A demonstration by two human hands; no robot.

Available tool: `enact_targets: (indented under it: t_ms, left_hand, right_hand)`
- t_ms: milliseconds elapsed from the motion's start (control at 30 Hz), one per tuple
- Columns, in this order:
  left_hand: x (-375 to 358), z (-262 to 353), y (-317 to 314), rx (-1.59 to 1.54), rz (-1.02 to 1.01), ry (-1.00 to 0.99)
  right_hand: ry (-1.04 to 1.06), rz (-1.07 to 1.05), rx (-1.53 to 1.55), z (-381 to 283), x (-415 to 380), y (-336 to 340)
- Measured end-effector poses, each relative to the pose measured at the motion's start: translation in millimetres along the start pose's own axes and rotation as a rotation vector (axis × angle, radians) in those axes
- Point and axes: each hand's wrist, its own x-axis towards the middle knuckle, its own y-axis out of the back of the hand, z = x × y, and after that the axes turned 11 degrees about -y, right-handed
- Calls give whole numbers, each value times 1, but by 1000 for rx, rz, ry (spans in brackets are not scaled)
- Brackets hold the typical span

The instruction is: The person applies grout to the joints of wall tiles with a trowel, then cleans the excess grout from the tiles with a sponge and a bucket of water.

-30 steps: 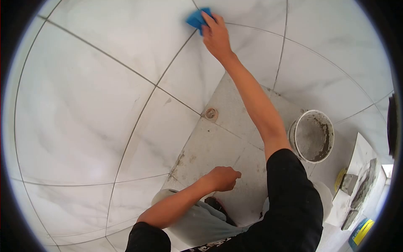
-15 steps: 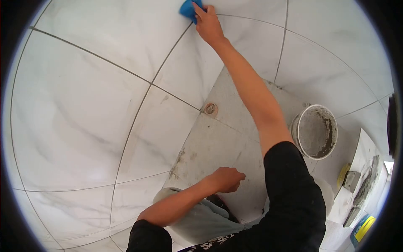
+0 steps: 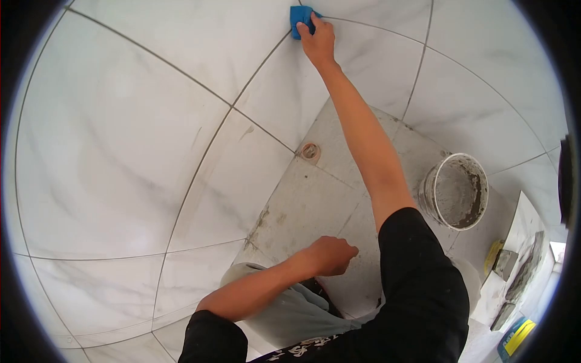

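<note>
My right hand [image 3: 319, 39] stretches up to the tiled wall, its fingers closed on a blue sponge [image 3: 299, 23]. The sponge is pressed against the white marbled wall tiles [image 3: 133, 139], near where dark grout lines meet close to the corner. My left hand [image 3: 334, 255] is a closed fist above my knees, away from the wall. Nothing sticks out of it.
A bucket [image 3: 458, 192] smeared with grey grout stands at right on the floor. A round drain pipe opening [image 3: 310, 152] lies by the wall's foot. Farther right are a white board [image 3: 505, 260] with grey-smeared pieces and a blue and yellow container [image 3: 517, 339].
My right hand and the blue sponge have shifted right in view toward the corner, and the sponge now shows squarer. The view has turned slightly. My left fist stays nearly in place.
</note>
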Motion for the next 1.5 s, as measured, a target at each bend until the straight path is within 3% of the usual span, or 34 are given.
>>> enact_targets:
  t_ms: [100, 167, 233, 300, 367, 400, 467, 533, 567, 600, 700, 733, 767, 833, 867, 933, 1000, 1033, 1133, 1267, 1333, 1367, 1433, 1500]
  left_hand:
    - [-14, 15, 6, -11, -21, 19]
    - [-19, 23, 2, 45, -78, -20]
    - [-15, 26, -2, 30, -61, -63]
    - [-9, 27, -3, 15, -48, -109]
    - [-2, 23, -1, 53, -111, -114]
    - [0, 22, 2, 60, -117, -118]
    - [3, 20, 4, 67, -159, -93]
    - [-3, 22, 5, 24, -117, -77]
    - [-6, 22, 5, -9, -73, -63]
    - [-8, 21, 3, -9, -72, -57]
    - [-13, 15, -4, -22, -44, -54]
    - [-13, 14, -5, -11, -68, -34]
    - [-13, 13, -5, 1, -93, -15]
    - [-11, 5, -8, 16, -103, -19]
    - [-12, 3, -10, 17, -119, -20]
    - [-12, 3, -7, 36, -82, -24]
    - [-15, 9, -10, 23, -52, -25]
    - [-15, 11, -8, -5, -21, -38]
    - [-22, 20, -1, -20, -19, -39]
    - [-19, 19, -8, 33, -84, -49]
    - [-15, 24, -4, 15, -115, -46]
    - [-13, 25, -2, 3, -141, -45]
    - [-13, 25, -5, 14, -106, -68]
    - [-19, 26, -3, 18, -56, -77]
  right_hand:
    - [-52, -82, -86, 6, -5, -13]
    - [-206, -379, -91, -7, -10, 1]
    - [-39, -230, -130, -4, -53, -15]
    - [27, -257, -27, -27, -103, 3]
    - [2, -747, 96, -46, -117, 45]
    - [3, -738, 92, -53, -109, 60]
    - [-416, -806, 301, -59, -94, 84]
    - [-153, -313, 180, -16, -55, 53]
    - [-25, -163, 12, -16, -31, 48]
    - [-43, -132, 26, -7, -14, 34]
    - [-35, -162, -33, 10, -3, 2]
    - [3, -147, -252, 10, -18, -8]
    - [-20, -141, -221, -1, -41, -8]
    - [56, -437, -103, -35, -67, 29]
    - [56, -436, -100, -47, -64, 40]
    - [-168, -583, 72, -59, -56, 60]
    - [-229, -240, 114, -44, -24, 46]
    - [-161, -88, 88, -24, -10, 32]
    - [-126, -82, 63, 4, -21, 3]
    - [-71, -219, 58, -58, -142, 1]
    - [61, -588, 199, -91, -183, 35]
    - [-77, -788, 236, -114, -189, 57]
    - [27, -770, 253, -105, -169, 73]
    - [-195, -456, 353, -80, -118, 59]
